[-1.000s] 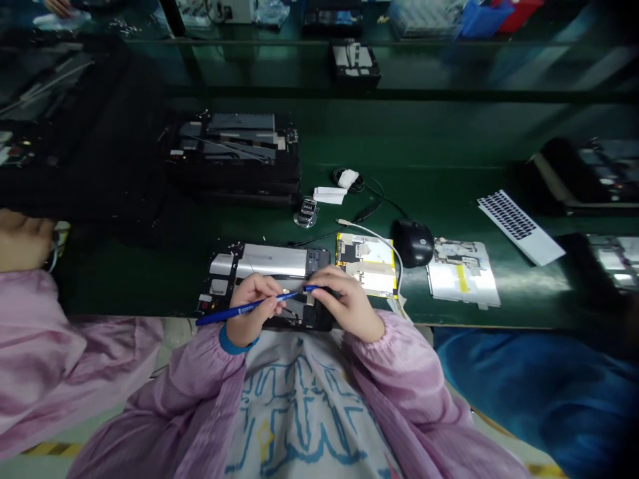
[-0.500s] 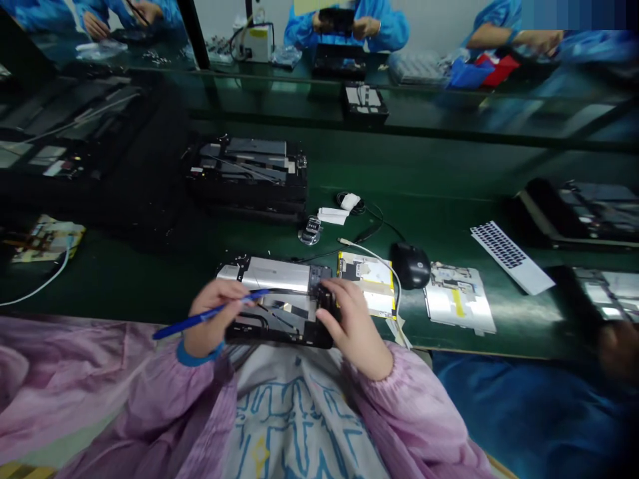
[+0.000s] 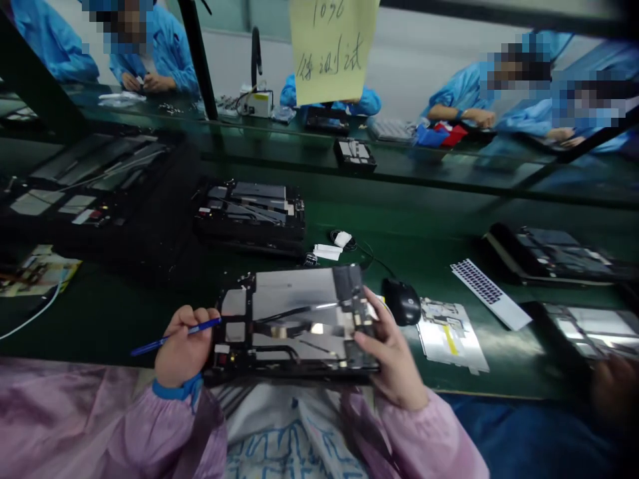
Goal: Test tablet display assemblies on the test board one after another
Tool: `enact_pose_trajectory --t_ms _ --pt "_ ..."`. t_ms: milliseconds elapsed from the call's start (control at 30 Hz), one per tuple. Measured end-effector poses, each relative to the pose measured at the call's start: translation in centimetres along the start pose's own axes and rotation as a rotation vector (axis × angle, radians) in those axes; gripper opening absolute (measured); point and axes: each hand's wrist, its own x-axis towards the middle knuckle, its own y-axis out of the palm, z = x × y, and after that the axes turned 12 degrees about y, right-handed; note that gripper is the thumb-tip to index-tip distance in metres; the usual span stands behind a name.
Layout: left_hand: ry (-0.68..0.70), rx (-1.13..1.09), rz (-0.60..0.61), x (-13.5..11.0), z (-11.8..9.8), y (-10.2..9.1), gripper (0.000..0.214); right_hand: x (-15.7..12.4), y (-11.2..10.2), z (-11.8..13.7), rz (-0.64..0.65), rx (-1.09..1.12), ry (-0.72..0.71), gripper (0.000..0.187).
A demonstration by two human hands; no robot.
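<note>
I hold an opened tablet (image 3: 294, 319) with its silver battery and black frame facing up, lifted off the green bench toward me. My left hand (image 3: 184, 346) grips its left edge and also keeps a blue pen (image 3: 170, 337) between the fingers, the pen pointing left. Along the tablet's right edge, my right hand (image 3: 392, 356) is closed, thumb on top.
A stack of opened tablets (image 3: 249, 213) lies behind. A black mouse (image 3: 402, 301), a circuit board sheet (image 3: 452, 332) and a white key strip (image 3: 489, 303) lie to the right. More devices (image 3: 554, 253) sit far right. People in blue coats work across the bench. A yellow note (image 3: 332, 46) hangs above.
The tablet has been lifted from the bench and tilted up toward me. My left hand moved from working over it with the pen to gripping its left edge. The view tilted up.
</note>
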Motion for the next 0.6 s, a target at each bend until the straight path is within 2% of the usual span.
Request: enact_pose_trajectory --t_ms 33,100,200,233,267,300,367,467,533,600 --pt "-0.001 -0.046 0.035 0.4 0.0 0.2 0.026 0.5 -1.1 1.1 -0.058 0.08 0.021 0.075" --pt "-0.043 -0.096 0.085 1.4 0.2 0.1 0.028 2.0 -3.9 3.1 -0.26 0.2 -0.024 0.063" --pt "-0.15 -0.084 0.072 2.5 0.8 -0.3 0.03 6.0 -8.1 5.9 -0.522 0.338 -0.128 0.039" --pt "-0.181 -0.078 0.077 2.7 1.0 -0.5 0.03 7.9 -9.1 6.8 -0.561 0.364 -0.151 0.037" --pt "-0.21 -0.074 0.096 2.7 1.1 -0.6 0.031 10.1 -9.8 7.6 -0.645 0.407 -0.201 0.043" --pt "-0.238 -0.072 0.132 2.6 1.3 -0.7 0.032 12.5 -10.2 8.5 -0.667 0.408 -0.217 0.053" --pt "-0.284 -0.067 0.209 2.3 1.4 -0.8 0.033 17.7 -10.1 10.0 -0.651 0.348 -0.175 0.061" --pt "-0.321 -0.049 0.257 2.0 1.4 -0.9 0.033 24.9 -8.4 11.5 -0.574 0.234 -0.082 0.053" --pt "-0.332 -0.034 0.253 1.9 1.4 -0.9 0.034 28.5 -6.7 12.1 -0.539 0.142 -0.033 0.041" --pt "-0.329 -0.028 0.231 1.8 1.3 -1.1 0.034 30.8 -4.8 12.4 -0.52 0.05 -0.012 0.032"
